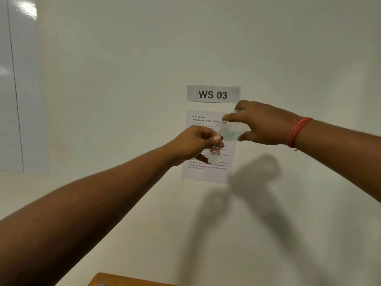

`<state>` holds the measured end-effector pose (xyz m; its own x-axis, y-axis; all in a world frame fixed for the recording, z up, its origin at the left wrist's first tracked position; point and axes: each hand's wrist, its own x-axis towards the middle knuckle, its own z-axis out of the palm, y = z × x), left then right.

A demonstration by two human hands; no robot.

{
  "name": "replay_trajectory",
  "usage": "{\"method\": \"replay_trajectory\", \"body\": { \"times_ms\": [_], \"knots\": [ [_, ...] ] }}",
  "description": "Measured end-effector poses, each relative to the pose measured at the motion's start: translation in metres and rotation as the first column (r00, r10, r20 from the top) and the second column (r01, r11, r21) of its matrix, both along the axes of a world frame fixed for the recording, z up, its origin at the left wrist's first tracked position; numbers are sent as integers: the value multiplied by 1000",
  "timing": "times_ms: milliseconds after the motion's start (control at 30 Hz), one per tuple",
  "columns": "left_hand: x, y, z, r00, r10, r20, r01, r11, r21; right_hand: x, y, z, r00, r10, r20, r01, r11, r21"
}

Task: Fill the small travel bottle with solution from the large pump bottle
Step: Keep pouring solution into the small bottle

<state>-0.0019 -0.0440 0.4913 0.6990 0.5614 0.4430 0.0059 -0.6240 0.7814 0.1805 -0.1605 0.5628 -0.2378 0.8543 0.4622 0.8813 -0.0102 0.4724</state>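
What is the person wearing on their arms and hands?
Both forearms are bare, with no sleeves in view and no gloves on the left hand or the right hand. The only thing worn is a band of red-orange thread wound several times round the right wrist, with a short loose end hanging below it. No rings or watch show.

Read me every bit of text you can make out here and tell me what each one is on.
"WS 03": grey paper sign on the wall.
"TASK ID 3724": top of the instruction sheet below the sign.
"Contact Lens Solution Travel": the sheet's bold title, its end hidden by the large bottle.
"Screw the cap tightly onto the large contact lens solution bottle": the sheet's last step.
"17B", roughly: sticker on the small bottle.
The sheet's other lines are hidden or blurred.
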Motion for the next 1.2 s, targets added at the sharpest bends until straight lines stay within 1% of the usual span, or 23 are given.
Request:
{"method": "replay_trajectory", "body": {
  "times_ms": [67, 200, 333, 400, 500, 633, 700, 767, 867, 933, 967, 1033, 1100, 1200],
  "knots": [
    [2, -3, -7, 1000, -10, -1, 10, 1000, -16, 2, -1, -11, 998, 10, -58, -10, 1000, -7],
    [7, -8, -25, 1000, -30, -1, 30, 998, -57, 10, -3, -38, 973, 37, -226, -41, 999, -11],
    [7, -12, -47, 999, -47, 2, 47, 997, -61, 23, -1, -72, 897, 56, -438, -52, 998, 21],
    [7, -15, -60, 999, -50, 13, 51, 995, -82, 27, -1, -91, 837, 67, -544, -51, 998, 45],
    [6, -21, -89, 999, -37, 2, 37, 991, -125, 32, -2, -130, 713, 79, -697, -42, 997, 71],
    [-1, -30, -139, 1000, -23, 0, 23, 985, -168, 37, -4, -191, 554, 74, -829, -20, 997, 75],
    [-6, -36, -167, 1000, 3, -30, -7, 987, -158, 37, -5, -226, 465, 64, -883, -17, 998, 64],
    [-12, -44, -201, 996, 35, -79, -45, 990, -134, 35, -8, -263, 369, 47, -928, -29, 999, 39],
    [-27, -56, -258, 989, 60, -138, -79, 987, -137, 28, -13, -324, 252, -19, -968, -29, 999, -27],
    [-35, -64, -291, 978, 83, -190, -101, 991, -86, 25, -14, -356, 193, -62, -979, -29, 997, -68],
    [-40, -69, -309, 972, 92, -216, -114, 989, -91, 22, -15, -375, 176, -93, -980, -32, 994, -100],
    [-48, -81, -336, 967, 86, -240, -119, 985, -128, 18, -17, -398, 185, -124, -975, -46, 990, -135],
    [-55, -90, -369, 960, 68, -272, -127, 971, -205, 13, -17, -425, 183, -179, -967, -48, 980, -191],
    [-66, -108, -417, 955, 63, -290, -153, 941, -302, 2, -19, -466, 128, -245, -961, -72, 964, -255]
  ]
}}
